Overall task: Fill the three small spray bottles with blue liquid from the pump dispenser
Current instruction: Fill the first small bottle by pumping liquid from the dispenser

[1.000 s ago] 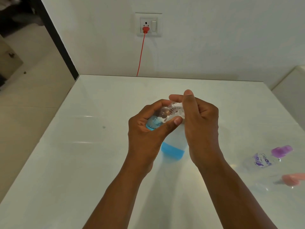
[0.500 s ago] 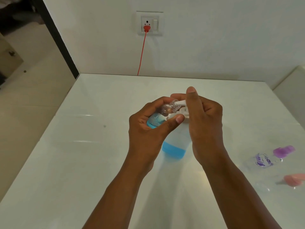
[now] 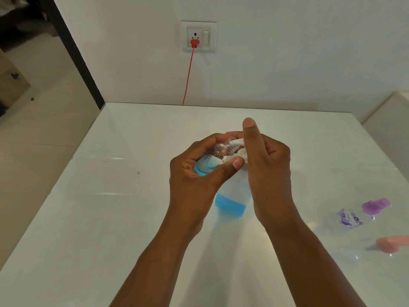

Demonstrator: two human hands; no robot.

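- Head view: left hand grips a small spray bottle, tilted against the nozzle.
- Right hand curls around the pump dispenser head.

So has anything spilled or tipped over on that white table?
No spill shows. Two small bottles, one with a purple cap and one with a pink cap, lie on their sides at the right, seemingly waiting to be filled.

Glossy white desk pushed up against a white wall. There's a wall socket with a red plug in it, red cord dropping behind the desk. Beige floor on the left.
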